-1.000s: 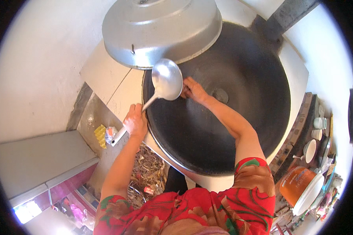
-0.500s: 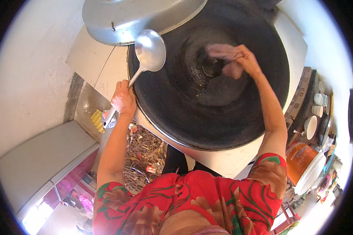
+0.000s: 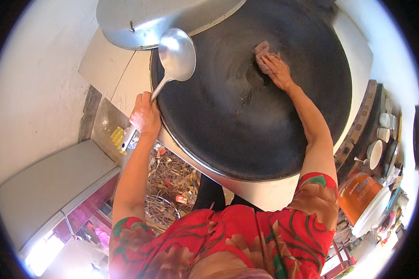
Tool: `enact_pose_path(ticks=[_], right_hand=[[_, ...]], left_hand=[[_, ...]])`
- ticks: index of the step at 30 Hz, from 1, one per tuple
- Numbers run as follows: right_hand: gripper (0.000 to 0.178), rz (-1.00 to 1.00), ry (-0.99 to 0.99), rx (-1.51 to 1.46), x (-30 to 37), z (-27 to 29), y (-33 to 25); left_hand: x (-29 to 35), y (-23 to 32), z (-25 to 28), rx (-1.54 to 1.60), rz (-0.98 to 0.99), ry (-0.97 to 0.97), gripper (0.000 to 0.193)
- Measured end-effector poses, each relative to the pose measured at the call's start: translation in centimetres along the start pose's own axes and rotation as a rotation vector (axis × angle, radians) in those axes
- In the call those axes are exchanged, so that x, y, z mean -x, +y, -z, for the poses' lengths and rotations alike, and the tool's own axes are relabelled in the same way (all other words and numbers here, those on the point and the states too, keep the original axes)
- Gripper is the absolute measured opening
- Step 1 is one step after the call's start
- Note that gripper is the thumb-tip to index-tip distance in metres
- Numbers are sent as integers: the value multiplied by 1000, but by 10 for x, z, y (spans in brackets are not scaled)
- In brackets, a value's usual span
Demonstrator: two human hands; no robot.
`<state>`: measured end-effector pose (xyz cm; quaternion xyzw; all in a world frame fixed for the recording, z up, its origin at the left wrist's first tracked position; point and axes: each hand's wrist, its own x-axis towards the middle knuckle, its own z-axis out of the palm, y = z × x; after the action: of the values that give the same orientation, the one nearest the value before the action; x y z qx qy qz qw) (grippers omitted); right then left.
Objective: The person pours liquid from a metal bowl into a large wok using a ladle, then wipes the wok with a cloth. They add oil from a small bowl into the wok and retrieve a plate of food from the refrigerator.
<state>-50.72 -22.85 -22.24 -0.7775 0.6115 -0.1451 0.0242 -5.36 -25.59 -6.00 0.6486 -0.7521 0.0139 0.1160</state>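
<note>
Within the black wok [image 3: 284, 139], slightly to the far side of its middle in the head view, lies a crumpled cloth [image 3: 261, 48], held against the wok's surface by the right hand [image 3: 277, 72], whose fingers reach over it; how tightly they grip cannot be told. The cloth sits just ahead and to the left of those knuckles, its longer axis running roughly away from the person, and the right hand is clearly the nearer one. The left hand [image 3: 145, 116], at the wok's left edge, is clenched around the handle of a ladle [image 3: 177, 56]; that handle slants from over the wok down and left beyond its rim. The cloth is pinkish-brown, soft and rumpled; the wok is dark, matte and a broad round, with faint ring marks and small yellowish specks near its middle. The ladle is smooth, shiny metal with a rounded bowl. Beyond the wok's left rim stands a grey metal lid [image 3: 158, 23], domed and glossy.
</note>
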Motion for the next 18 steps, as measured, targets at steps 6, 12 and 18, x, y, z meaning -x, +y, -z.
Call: enact_pose_path(ticks=[6, 12, 18], right_hand=[[51, 176, -356, -312, 9, -24, -75], [56, 167, -598, -537, 54, -8, -142], [57, -12, -632, -774, 73, 27, -193]], left_hand=[[0, 0, 3, 14, 3, -2, 12], [0, 0, 7, 20, -3, -21, 13], [1, 0, 9, 39, -21, -47, 14]])
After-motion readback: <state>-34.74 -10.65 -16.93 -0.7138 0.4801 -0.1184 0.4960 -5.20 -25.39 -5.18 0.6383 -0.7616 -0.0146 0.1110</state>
